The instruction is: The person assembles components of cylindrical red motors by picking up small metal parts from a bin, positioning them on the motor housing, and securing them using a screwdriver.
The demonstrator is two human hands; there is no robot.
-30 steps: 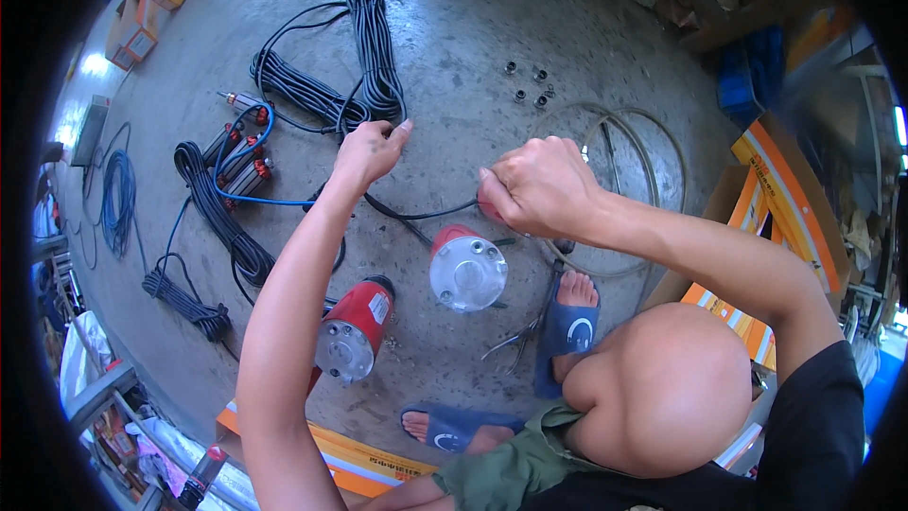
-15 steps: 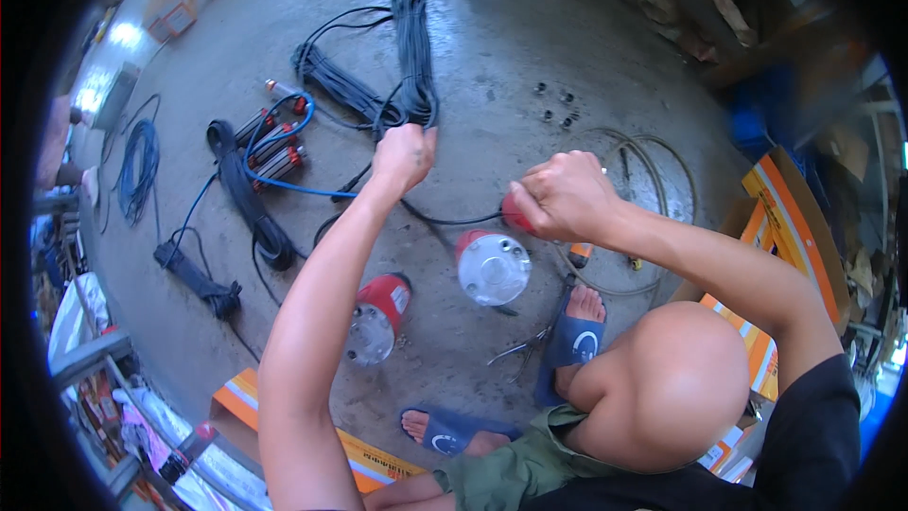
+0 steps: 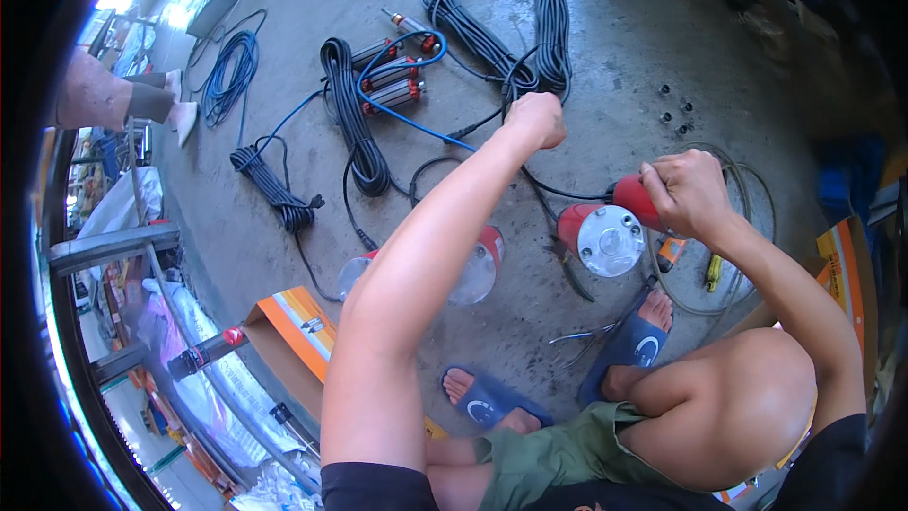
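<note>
My left hand (image 3: 537,120) is closed at the gathered lower end of a long black cable bundle (image 3: 551,28) that lies on the floor. My right hand (image 3: 690,191) grips a red cylinder (image 3: 634,199), its fingers curled over the far side. A black cable runs to that cylinder from near my left hand. Just beside it stands another red cylinder with a round silver end (image 3: 610,241). A third red-and-silver cylinder (image 3: 482,265) is partly hidden behind my left forearm.
Silver tubes with red ends (image 3: 392,95), black cable coils (image 3: 355,114) and a blue coil (image 3: 232,76) lie leftward. Pliers (image 3: 584,333) are by my foot; a hose loop (image 3: 747,227) and several small metal pieces (image 3: 683,123) lie right. Another person's leg (image 3: 142,99) and a cardboard box (image 3: 301,326) are left.
The view has swung left, so the floor things sit farther right. Both hands keep their grips. More of the red cylinder shows at my right hand, and another person's leg shows more fully.
</note>
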